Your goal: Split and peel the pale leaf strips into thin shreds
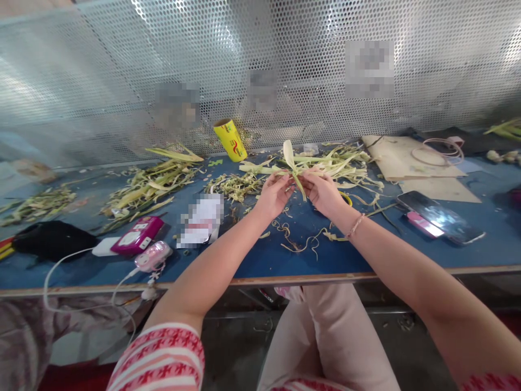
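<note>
Above the middle of the blue table, my left hand and my right hand meet with bent fingers around a pale green leaf strip. One broad end of the strip stands up between them, and a narrower end hangs down below. Both hands pinch it near its middle; some fingertips are hidden. Behind and to the right of my hands lies a loose pile of similar leaf strips. A heap of short, shredded pieces is just left of my left hand. Thin curled scraps lie below my wrists.
A yellow cardboard tube stands tilted against the perforated metal screen. Leftward are another leaf pile, a magenta box, a pink charging case and a black pouch. A phone and cardboard sheets lie rightward.
</note>
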`<act>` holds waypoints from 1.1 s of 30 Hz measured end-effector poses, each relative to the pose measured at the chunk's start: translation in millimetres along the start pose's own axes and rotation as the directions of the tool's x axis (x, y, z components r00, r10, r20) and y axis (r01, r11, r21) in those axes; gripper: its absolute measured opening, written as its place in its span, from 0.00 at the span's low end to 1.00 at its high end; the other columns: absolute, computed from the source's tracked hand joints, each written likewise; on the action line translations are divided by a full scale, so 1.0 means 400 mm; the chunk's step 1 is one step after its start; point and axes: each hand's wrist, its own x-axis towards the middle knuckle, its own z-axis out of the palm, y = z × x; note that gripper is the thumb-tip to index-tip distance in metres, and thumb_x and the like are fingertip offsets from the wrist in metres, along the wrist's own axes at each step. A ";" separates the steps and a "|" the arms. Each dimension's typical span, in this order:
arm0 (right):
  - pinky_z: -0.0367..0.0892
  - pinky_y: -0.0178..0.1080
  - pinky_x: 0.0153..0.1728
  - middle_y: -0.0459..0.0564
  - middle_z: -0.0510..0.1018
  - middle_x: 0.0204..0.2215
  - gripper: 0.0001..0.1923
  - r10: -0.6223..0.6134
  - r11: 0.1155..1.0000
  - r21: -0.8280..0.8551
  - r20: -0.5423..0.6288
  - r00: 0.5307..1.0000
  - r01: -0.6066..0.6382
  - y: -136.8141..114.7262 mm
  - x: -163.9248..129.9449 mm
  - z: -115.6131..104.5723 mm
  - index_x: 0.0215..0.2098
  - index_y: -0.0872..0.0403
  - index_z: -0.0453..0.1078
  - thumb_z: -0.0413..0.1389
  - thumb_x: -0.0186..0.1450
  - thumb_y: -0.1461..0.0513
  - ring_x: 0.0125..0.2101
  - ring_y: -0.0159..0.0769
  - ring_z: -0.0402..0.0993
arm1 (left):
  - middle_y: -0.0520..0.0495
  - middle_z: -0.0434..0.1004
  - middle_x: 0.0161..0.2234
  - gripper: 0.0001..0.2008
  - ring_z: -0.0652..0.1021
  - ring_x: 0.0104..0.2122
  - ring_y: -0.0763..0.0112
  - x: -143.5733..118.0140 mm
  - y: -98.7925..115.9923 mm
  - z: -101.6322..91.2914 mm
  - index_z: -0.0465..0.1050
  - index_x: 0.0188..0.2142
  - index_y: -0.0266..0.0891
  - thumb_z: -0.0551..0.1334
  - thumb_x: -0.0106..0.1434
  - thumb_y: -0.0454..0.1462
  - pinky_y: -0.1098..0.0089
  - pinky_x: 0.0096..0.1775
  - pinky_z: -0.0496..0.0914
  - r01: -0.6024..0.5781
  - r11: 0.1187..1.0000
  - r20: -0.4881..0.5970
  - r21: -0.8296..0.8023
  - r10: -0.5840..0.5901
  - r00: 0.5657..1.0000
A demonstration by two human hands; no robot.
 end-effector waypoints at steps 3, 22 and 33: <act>0.72 0.30 0.31 0.43 0.79 0.25 0.07 0.040 0.999 0.038 -0.014 0.999 -0.039 -0.001 0.003 -0.002 0.26 0.54 0.70 0.64 0.51 0.65 0.27 0.28 0.76 | 0.54 0.78 0.32 0.14 0.77 0.31 0.78 -0.004 0.004 0.002 0.70 0.37 0.41 0.67 0.51 0.30 0.73 0.37 0.69 -0.028 0.999 -0.009 -0.018 0.028 1.000; 0.64 0.39 0.35 0.50 0.74 0.29 0.06 -0.361 0.268 -0.798 0.436 0.824 0.540 -0.012 0.008 -0.038 0.35 0.55 0.71 0.54 0.59 0.64 0.30 0.35 0.69 | 0.46 0.79 0.39 0.07 0.78 0.37 0.70 0.012 -0.006 -0.032 0.71 0.40 0.39 0.59 0.61 0.34 0.67 0.41 0.72 -0.465 0.548 0.324 0.695 0.338 0.884; 0.63 0.43 0.34 0.54 0.70 0.30 0.09 -0.233 -0.045 -0.792 0.601 0.765 0.608 -0.001 0.015 -0.049 0.36 0.54 0.60 0.42 0.62 0.71 0.32 0.40 0.67 | 0.48 0.77 0.31 0.08 0.73 0.27 0.73 0.007 -0.002 -0.038 0.72 0.38 0.37 0.60 0.57 0.32 0.70 0.34 0.69 -0.520 0.147 0.443 0.842 0.361 0.820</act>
